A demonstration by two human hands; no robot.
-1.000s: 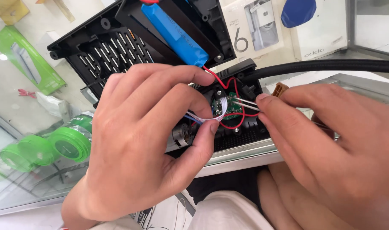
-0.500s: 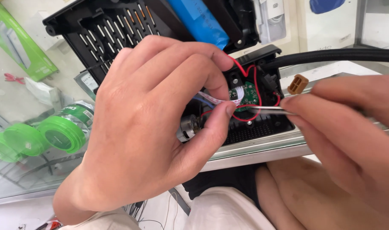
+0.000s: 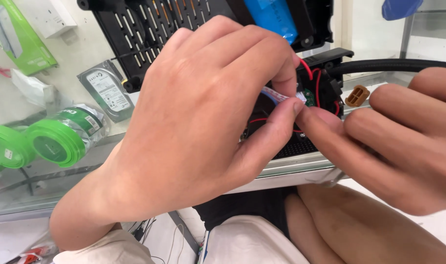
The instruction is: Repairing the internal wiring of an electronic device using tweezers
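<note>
In the head view, the left hand (image 3: 198, 122) lay over the near edge of the open black casing (image 3: 301, 142), thumb and forefinger pinched narrow on a pale flat ribbon cable (image 3: 276, 94) — the cable ran from that pinch rightward and slightly down toward the small green circuit board (image 3: 308, 96), its long axis roughly left to right, its free end pointing at the board. The right hand (image 3: 403, 146) came in from the right, its fingertip pressed against the left thumb just beside the board; whether it gripped anything I could not tell. The left hand was the nearer to the cable. Red wires (image 3: 315, 78) looped around the board, and a tan connector (image 3: 357, 95) sat just right of it, apart from both hands.
</note>
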